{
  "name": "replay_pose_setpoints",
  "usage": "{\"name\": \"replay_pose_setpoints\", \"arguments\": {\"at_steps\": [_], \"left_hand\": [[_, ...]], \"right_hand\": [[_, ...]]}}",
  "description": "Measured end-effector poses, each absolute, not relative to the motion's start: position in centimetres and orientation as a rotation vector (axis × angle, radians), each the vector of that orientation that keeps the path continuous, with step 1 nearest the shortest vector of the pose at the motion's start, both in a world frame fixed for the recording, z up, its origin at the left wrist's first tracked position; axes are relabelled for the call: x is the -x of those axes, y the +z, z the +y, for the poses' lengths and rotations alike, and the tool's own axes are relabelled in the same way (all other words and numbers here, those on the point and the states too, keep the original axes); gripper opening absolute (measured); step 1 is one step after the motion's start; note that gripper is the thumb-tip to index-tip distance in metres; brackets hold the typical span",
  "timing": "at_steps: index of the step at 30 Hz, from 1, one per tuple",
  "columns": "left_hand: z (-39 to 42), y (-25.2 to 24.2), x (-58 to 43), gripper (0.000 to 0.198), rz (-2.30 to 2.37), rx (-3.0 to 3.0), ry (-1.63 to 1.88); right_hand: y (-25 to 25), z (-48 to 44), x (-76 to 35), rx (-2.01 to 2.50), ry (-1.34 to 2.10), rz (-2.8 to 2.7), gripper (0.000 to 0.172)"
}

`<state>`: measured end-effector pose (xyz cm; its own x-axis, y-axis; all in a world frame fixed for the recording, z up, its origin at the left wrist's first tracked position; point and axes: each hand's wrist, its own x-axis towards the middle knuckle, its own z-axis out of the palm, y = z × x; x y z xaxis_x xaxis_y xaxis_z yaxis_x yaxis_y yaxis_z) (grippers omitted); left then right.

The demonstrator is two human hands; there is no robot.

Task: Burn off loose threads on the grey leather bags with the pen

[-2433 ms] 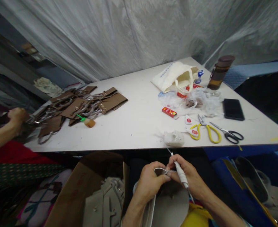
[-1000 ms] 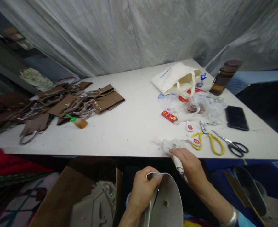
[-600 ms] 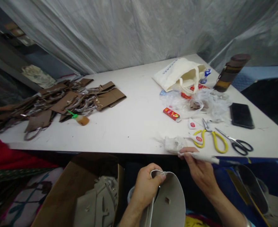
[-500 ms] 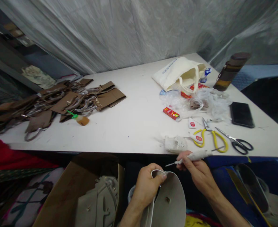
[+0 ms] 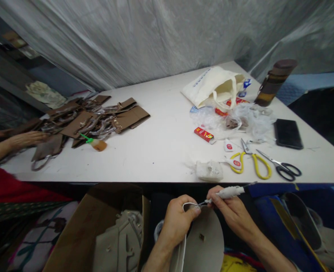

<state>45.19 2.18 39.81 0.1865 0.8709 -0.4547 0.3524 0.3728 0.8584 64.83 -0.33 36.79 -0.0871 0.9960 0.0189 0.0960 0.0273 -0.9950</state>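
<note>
My left hand (image 5: pixel 178 219) is closed on the upper edge of a pale beige handbag (image 5: pixel 208 234), thumb and fingers pinching a curled part of its rim. The bag's rounded flap hangs down, with a small metal fitting on it. Between the thumb and fingers of my right hand (image 5: pixel 229 207) is an awl (image 5: pixel 231 192) with a white wrapped handle. Its thin tip points left and meets the bag's edge beside my left thumb. What the tip touches there is too small to make out.
On the white table (image 5: pixel 155 151) lie yellow-handled scissors (image 5: pixel 252 160), black-handled scissors (image 5: pixel 283 166), a phone (image 5: pixel 288 134), a bottle (image 5: pixel 276 83) and a tote bag (image 5: pixel 212 88). Brown bags (image 5: pixel 98 117) and another person's hand (image 5: pixel 32 139) are left. Below stands a carton (image 5: pixel 70 234) with beige bags.
My right hand has moved left and slightly down, bringing the awl's tip to the bag's edge. My left hand stays in place. The other person's hand has come over the brown bags.
</note>
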Motion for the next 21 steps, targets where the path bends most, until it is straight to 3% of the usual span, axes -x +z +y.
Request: {"name": "replay_pose_setpoints", "arguments": {"at_steps": [18, 21], "left_hand": [[1.98, 39.02, -45.23, 0.013, 1.364, -1.08, 0.583], [2.25, 39.06, -44.94, 0.013, 1.369, -1.069, 0.612]], "right_hand": [[37.83, 0.36, -63.84, 1.254, 1.116, -1.445, 0.045], [37.52, 0.52, -64.04, 1.282, 0.989, -1.287, 0.04]]}}
